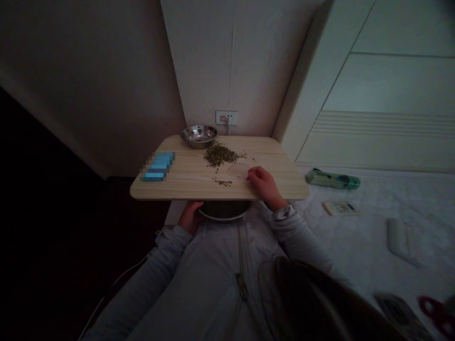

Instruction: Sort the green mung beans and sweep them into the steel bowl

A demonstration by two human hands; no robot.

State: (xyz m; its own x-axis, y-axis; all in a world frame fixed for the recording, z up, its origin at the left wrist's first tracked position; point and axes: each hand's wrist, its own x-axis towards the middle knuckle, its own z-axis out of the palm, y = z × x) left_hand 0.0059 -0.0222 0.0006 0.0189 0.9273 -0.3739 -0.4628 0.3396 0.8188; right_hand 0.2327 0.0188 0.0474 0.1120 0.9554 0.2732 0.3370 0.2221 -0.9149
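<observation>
A small wooden table [177,182] stands in front of me in dim light. A pile of small green beans [217,154] lies on it, with a few strays [223,182] nearer me. My right hand [263,184] rests on the tabletop beside the pile, fingers curled together near a faint clear sheet or lid [237,169]. My left hand [191,217] is under the table's near edge, gripping the rim of a metal bowl [224,210] held just below the edge. An empty steel bowl [199,135] sits at the table's far edge.
A blue flat object [159,166] lies on the table's left. On the white bed to the right lie a green bottle-like object [332,179], a remote [340,208] and a white item [401,241]. A wall socket [226,117] is behind the table.
</observation>
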